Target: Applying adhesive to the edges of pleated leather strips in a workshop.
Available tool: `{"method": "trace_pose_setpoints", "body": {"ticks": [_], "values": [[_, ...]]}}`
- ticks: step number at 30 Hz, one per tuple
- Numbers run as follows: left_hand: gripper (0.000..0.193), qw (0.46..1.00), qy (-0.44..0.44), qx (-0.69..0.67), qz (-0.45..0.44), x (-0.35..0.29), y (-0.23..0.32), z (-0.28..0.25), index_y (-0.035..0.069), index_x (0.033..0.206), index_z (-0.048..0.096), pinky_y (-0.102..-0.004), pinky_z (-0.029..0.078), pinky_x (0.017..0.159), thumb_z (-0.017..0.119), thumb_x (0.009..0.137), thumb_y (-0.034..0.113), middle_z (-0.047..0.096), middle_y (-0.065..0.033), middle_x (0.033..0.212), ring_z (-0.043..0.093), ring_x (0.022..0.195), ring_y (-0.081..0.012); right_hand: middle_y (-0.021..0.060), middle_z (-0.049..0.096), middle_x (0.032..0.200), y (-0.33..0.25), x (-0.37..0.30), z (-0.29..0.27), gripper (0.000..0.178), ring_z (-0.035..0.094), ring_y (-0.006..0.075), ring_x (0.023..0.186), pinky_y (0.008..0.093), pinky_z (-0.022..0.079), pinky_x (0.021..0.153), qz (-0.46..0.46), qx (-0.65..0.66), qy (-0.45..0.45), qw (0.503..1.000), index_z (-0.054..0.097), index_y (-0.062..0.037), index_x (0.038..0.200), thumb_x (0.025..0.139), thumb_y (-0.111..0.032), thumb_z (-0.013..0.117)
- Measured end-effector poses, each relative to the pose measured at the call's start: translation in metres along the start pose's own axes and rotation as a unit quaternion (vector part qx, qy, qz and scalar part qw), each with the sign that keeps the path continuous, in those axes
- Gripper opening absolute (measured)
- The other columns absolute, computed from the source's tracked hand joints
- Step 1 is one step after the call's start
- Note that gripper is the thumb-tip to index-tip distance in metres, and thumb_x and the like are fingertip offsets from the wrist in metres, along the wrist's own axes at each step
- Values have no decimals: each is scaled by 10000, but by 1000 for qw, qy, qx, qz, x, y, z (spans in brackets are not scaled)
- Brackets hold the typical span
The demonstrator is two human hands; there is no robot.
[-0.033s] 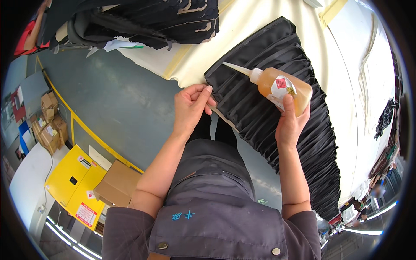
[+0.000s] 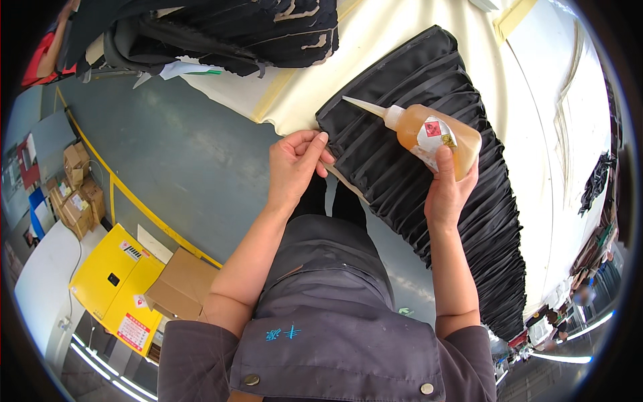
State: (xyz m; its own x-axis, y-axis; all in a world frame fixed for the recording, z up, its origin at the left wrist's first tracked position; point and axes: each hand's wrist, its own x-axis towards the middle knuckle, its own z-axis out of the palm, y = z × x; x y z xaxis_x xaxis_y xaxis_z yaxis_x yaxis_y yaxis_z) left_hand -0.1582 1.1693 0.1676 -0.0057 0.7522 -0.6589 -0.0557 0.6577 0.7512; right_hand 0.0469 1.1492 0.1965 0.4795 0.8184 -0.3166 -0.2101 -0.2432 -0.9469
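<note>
My right hand (image 2: 450,194) is wrapped round a squeeze bottle (image 2: 439,137) of amber liquid. The bottle tilts over the black pieces, its long pale nozzle pointing up and left. A fanned row of overlapping black pieces (image 2: 408,151), like fabric or leather, lies along the cream-covered table (image 2: 305,100). At the row's near left corner my left hand (image 2: 295,164) is closed, thumb against the forefinger. Those fingertips meet the edge of the end piece; whether they grip it or something small is hidden.
A heap of dark cut pieces (image 2: 228,37) lies on the table at the far left. Grey floor (image 2: 194,141) with a yellow line runs to my left. A yellow cabinet (image 2: 110,281), an open cardboard box (image 2: 181,285) and stacked cartons (image 2: 79,201) stand there. Another person's arm (image 2: 50,57) shows at the far left.
The bottle in my right hand has shifted very slightly to the left. My left hand and the black pieces have not visibly moved.
</note>
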Motion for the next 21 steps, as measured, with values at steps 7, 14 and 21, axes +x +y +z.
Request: {"method": "trace_pose_setpoints", "body": {"ticks": [7,14,21], "values": [[168,1000,2,3,5,4,1,2,6,836,600,-167,284,393,576,842,172,584,-35,597,475,436,-52,33,539,938,-1,-5,6,443,507,100,883,238,398,807,1,-14,-57,998,459,-14,1062,736,-177,710],[214,998,37,-47,34,-8,-4,6,-42,930,566,-184,388,464,557,861,161,600,-66,648,504,476,-74,68,510,1176,-11,0,-33,562,523,225,1061,367,485,838,136,237,-27,962,399,-109,1227,822,-477,528],[203,1000,0,23,16,-27,-16,7,-28,942,573,-173,356,436,555,863,158,592,-55,638,496,473,-65,82,510,1134,-34,50,-72,490,513,191,1048,325,502,824,-67,93,116,987,430,-71,1183,819,-349,603]]}}
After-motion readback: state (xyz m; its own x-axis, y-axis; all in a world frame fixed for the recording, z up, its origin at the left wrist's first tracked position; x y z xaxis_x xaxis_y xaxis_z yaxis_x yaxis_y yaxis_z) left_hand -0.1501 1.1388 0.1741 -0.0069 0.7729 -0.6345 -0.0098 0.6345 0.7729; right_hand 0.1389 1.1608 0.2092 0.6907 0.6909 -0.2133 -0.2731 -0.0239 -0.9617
